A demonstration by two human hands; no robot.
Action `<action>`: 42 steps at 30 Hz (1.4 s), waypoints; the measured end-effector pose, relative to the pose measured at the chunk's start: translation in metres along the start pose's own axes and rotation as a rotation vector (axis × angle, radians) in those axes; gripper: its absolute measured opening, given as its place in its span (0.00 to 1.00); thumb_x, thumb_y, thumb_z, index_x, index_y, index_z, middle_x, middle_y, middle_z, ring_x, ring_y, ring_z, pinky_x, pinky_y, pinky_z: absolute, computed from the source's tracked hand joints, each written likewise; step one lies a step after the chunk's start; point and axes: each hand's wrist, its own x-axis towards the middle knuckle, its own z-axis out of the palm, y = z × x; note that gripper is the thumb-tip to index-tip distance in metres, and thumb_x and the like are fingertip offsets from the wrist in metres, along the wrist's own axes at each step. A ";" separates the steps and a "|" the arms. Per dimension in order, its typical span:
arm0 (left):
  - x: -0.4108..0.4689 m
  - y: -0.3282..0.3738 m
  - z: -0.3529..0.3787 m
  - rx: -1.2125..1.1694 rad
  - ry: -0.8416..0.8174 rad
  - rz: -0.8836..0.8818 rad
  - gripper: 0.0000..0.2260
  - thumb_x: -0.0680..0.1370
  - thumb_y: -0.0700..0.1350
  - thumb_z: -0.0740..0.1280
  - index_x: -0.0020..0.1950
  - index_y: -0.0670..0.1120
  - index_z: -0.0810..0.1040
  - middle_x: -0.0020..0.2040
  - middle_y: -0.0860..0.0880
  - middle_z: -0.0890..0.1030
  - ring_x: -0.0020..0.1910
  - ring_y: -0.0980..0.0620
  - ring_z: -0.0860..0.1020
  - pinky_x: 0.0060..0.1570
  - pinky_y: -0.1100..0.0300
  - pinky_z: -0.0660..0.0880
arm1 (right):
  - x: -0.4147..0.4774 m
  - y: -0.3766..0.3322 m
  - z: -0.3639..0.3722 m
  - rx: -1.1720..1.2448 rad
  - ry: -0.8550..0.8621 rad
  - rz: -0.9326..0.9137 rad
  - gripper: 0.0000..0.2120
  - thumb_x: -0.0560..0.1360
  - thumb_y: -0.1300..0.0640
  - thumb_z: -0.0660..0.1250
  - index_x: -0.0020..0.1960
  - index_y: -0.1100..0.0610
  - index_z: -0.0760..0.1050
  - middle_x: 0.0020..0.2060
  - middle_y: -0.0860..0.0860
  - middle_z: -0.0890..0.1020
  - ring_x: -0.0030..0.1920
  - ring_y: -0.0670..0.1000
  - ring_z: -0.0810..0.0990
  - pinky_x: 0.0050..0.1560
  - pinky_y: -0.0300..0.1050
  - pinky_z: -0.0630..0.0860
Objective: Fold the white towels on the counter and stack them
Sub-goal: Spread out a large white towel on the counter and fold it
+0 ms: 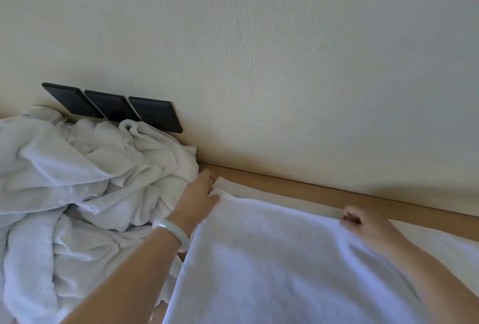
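A white towel lies spread over the wooden counter in front of me, its far edge doubled over a lower layer. My left hand, with a pale bangle on the wrist, pinches the towel's far left corner. My right hand grips the far right corner with curled fingers. A heap of crumpled white towels fills the left side, touching the back of my left hand.
The cream wall rises straight behind the counter. Three black socket plates sit low on the wall above the heap. A strip of bare wood runs along the wall on the right.
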 end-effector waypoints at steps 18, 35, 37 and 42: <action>0.005 0.026 -0.009 -0.122 0.187 -0.066 0.03 0.77 0.44 0.69 0.44 0.49 0.78 0.40 0.52 0.80 0.42 0.51 0.78 0.37 0.60 0.69 | 0.009 -0.005 -0.029 0.054 0.060 -0.040 0.12 0.75 0.59 0.72 0.37 0.46 0.74 0.26 0.44 0.75 0.29 0.43 0.71 0.33 0.43 0.62; 0.034 0.013 0.033 0.234 0.043 -0.117 0.14 0.79 0.48 0.67 0.62 0.42 0.76 0.60 0.43 0.74 0.59 0.42 0.75 0.56 0.55 0.71 | 0.031 0.022 0.024 -0.140 0.188 -0.201 0.17 0.73 0.60 0.74 0.37 0.46 0.68 0.52 0.48 0.73 0.49 0.49 0.72 0.51 0.43 0.66; 0.035 0.015 0.026 0.242 -0.032 -0.122 0.15 0.80 0.50 0.65 0.60 0.42 0.77 0.57 0.43 0.76 0.55 0.44 0.76 0.51 0.58 0.71 | 0.030 0.018 0.012 -0.116 0.013 -0.176 0.16 0.75 0.56 0.72 0.35 0.47 0.67 0.53 0.43 0.70 0.47 0.43 0.71 0.48 0.32 0.65; 0.027 0.013 0.014 -0.008 -0.003 -0.084 0.15 0.80 0.49 0.66 0.40 0.39 0.75 0.39 0.41 0.76 0.41 0.41 0.77 0.38 0.55 0.71 | 0.037 0.011 -0.010 -0.277 -0.259 -0.085 0.21 0.75 0.46 0.70 0.32 0.52 0.63 0.40 0.46 0.69 0.41 0.46 0.69 0.40 0.42 0.62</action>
